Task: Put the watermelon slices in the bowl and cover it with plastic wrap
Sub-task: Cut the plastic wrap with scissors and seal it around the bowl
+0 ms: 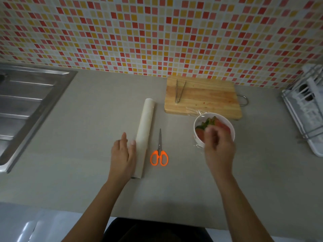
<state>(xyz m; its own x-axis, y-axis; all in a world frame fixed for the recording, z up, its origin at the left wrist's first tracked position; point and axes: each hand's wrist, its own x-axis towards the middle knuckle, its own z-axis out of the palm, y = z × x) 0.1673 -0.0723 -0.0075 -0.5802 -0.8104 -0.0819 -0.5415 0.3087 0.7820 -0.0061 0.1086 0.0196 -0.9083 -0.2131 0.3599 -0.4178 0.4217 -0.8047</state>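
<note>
1. The desk (pixel 83 140) has its near edge under the forearms; its far edge meets the tiled wall (pixel 157 32).
2. On the left, the steel rim of the sink (pixel 26 102) cuts into the desk. At the far right stands a white rack (pixel 305 110).
3. The widest open stretch lies between the sink and the plastic wrap roll (pixel 146 128), and on towards the near edge.
4. The roll lies near-to-far. The left grip (pixel 123 154) lies along its left side, fingers straight, thumb tip on the roll, clamped on nothing.
5. The scissors (pixel 159 154) lie just right of the roll, blades together and pointing far.
6. The bowl (pixel 199 120) sits at the near-right edge of the cutting board (pixel 209 96), with the watermelon slices (pixel 221 124) inside. Crinkled film (pixel 198 111) shows at its far-left rim.
7. The right grip (pixel 218 147) hangs over the bowl's near rim, fingers curled and blurred; I cannot tell whether it clamps anything.
8. Tongs (pixel 180 91) lie on the board's left part.
9. Any lettering on the roll or rack is too small to read.
</note>
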